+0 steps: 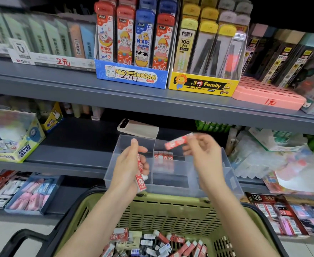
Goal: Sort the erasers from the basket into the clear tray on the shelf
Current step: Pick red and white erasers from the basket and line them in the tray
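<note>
The clear tray (215, 179) sits on the middle shelf, split into compartments. Several red erasers (163, 155) stand in a row at the back of its middle compartment. My left hand (129, 166) grips a small stack of red-sleeved erasers (140, 176) over the tray's left compartment. My right hand (203, 152) pinches one red eraser (177, 141) by its end, held tilted above the middle compartment. Below, the green basket (163, 212) holds several more erasers (158, 243) in red, white and dark sleeves.
A phone (137, 127) lies on the shelf behind the tray. A glue box (13, 138) stands at the left, plastic packets (274, 158) at the right. Pencil-lead boxes (132, 43) fill the upper shelf. The basket's black handle (22, 240) sticks out at lower left.
</note>
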Motion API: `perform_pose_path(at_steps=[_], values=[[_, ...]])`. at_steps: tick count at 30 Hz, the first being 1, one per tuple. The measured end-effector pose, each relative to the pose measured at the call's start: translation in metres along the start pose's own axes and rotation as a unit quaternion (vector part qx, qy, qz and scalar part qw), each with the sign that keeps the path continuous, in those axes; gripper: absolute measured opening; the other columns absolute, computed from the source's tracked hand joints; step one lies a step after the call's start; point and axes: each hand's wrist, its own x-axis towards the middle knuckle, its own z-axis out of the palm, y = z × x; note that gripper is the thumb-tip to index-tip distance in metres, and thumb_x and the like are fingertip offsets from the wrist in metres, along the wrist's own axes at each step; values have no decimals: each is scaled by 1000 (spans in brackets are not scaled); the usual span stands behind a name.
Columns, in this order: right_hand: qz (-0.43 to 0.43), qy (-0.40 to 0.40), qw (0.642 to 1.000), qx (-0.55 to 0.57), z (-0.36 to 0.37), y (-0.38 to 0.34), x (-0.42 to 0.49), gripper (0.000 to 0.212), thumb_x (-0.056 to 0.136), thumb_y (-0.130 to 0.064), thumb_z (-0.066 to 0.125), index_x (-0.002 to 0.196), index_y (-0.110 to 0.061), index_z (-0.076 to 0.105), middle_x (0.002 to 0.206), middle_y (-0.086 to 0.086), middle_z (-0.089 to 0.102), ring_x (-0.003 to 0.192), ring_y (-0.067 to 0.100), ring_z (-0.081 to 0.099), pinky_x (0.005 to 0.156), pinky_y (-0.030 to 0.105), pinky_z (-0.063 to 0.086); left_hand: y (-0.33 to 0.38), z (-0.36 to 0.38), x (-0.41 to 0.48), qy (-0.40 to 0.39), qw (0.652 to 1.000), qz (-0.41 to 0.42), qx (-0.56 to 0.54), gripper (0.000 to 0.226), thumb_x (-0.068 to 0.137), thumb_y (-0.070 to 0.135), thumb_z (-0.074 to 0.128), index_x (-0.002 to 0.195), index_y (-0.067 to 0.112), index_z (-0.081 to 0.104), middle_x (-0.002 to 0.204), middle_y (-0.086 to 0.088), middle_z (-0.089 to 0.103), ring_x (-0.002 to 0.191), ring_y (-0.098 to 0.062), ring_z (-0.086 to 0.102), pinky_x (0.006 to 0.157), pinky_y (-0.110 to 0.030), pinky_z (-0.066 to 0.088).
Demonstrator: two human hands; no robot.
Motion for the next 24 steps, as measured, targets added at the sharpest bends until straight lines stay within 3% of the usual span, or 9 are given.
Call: perform_pose_path(at_steps=[2,5,9,13,15,18,20,22,24], values=[[-30,27,988,-150,-14,8,28,12,85,-13,65,94,-12,56,73,0,62,64,14,57,63,25,42,4,-5,3,-23,996,-59,-69,23,98,27,51,90,7,59,49,0,49,39,-10,44,35,-18,35],[-47,-25,929,-367,-24,22,57,17,80,-24,70,92,-15,61,70,-5,62,72,19,58,65,25,39,7,-12,3,-52,983,-101,-147,12,91,6,54,101,1,58,58,-9,53,44,-16,52,38,-21,42],[-70,-137,787,-598,-15,34,73,14,81,-41,64,82,-27,66,89,-5,70,89,18,62,65,23,38,7,-15,6,-63,979,-110,-161,20,93,-4,44,108,-2,57,65,-16,60,53,-25,63,43,-27,51],[-161,-182,657,-713,-3,48,79,27,87,-45,56,95,-24,70,101,0,69,101,21,59,67,23,34,4,-14,9,-79,970,-123,-193,16,91,-7,49,107,-5,52,79,-26,71,73,-36,72,52,-35,58],[-186,-206,605,-746,-3,55,80,30,88,-47,55,98,-22,69,103,0,68,105,21,57,69,23,34,2,-14,11,-99,968,-118,-198,25,85,-5,55,109,-5,50,90,-28,70,82,-37,71,56,-36,59],[-200,-211,578,-762,-3,60,85,32,87,-48,55,97,-21,69,102,-1,67,103,21,57,69,24,35,1,-16,15,-110,968,-112,-196,41,71,2,64,109,-4,50,96,-28,70,88,-35,71,59,-35,59],[-194,-197,583,-764,-3,59,84,31,88,-47,53,98,-23,69,101,-2,67,101,21,57,69,25,36,1,-17,17,-113,969,-109,-192,43,68,4,65,108,-3,51,97,-27,70,89,-35,71,61,-36,59],[-191,-161,624,-740,-5,54,77,28,91,-43,49,100,-26,70,101,-2,68,100,21,57,70,25,38,1,-17,19,-116,968,-106,-196,43,69,5,64,109,-1,51,99,-27,70,91,-35,70,63,-38,59],[-189,-113,713,-666,-9,44,64,28,93,-41,46,96,-27,70,92,-2,70,92,20,60,68,25,39,0,-16,20,-115,969,-100,-195,37,76,5,62,110,-1,51,100,-25,70,93,-33,70,68,-40,60]])
